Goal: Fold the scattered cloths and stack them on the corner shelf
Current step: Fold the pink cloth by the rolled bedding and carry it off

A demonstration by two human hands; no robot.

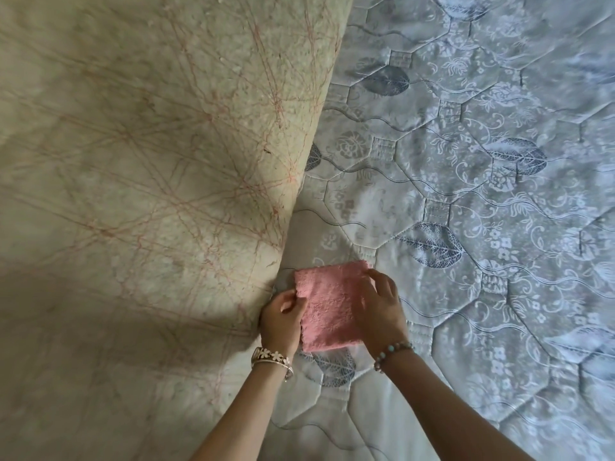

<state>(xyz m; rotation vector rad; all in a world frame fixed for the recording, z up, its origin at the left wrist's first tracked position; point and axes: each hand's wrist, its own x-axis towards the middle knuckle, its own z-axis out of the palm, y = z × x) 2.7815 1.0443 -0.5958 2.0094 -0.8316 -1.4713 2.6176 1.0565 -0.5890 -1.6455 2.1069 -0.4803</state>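
Pink and fluffy, the cloth (327, 307) lies folded into a small rectangle on the quilted mattress (466, 194), near its edge, just beside the beige padded cover (133, 161) that rises at the left. It looks already doubled over, with a rounded fold along the near side.

To do this fold well, I judge the person should line up the far corners before pressing, then smooth from the middle outward so the pile does not bunch, and keep the edges square so the piece will stack flat on the shelf. The shelf is not in view.

The left hand (281, 316) is at the cloth's left edge, its fingers curled and pinching that edge; the thumb lies on top. The right hand (379, 307) rests over the cloth's right side with fingers spread and fairly straight, pressing it down onto the mattress rather than closing round it. So the cloth sits between the two hands, touching both, held at one edge and flattened at the other.

A flowered bracelet (271, 357) circles the left wrist and a beaded bracelet (394, 352) the right.
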